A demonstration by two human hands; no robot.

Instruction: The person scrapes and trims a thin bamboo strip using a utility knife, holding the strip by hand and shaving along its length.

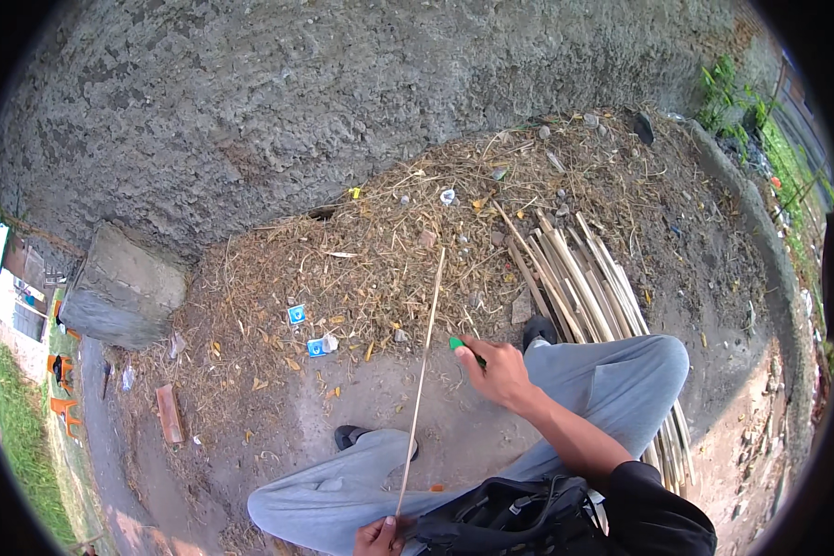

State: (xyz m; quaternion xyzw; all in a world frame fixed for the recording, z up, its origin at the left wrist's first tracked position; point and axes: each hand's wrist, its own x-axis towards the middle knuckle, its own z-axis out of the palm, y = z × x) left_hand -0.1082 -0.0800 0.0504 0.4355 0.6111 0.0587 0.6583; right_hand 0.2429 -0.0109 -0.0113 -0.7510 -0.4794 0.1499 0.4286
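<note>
My left hand (377,536), low in the head view beside my lap, is closed round the near end of a long, thin wooden stick (423,371). The stick slants up and away over the ground, its far end above the dry litter. My right hand (496,372) is out in front of my right knee, its fingers wrapped round a small tool with a green part (455,343) showing past the thumb. Its kind and any blade are too small or hidden to make out. A narrow gap separates the tool from the stick.
A bundle of pale split sticks (584,287) lies to the right, partly under my right leg. A rough grey wall (361,102) rises ahead, with a concrete block (125,287) at left. Blue packets (296,315) and a brick (170,414) lie on the littered ground.
</note>
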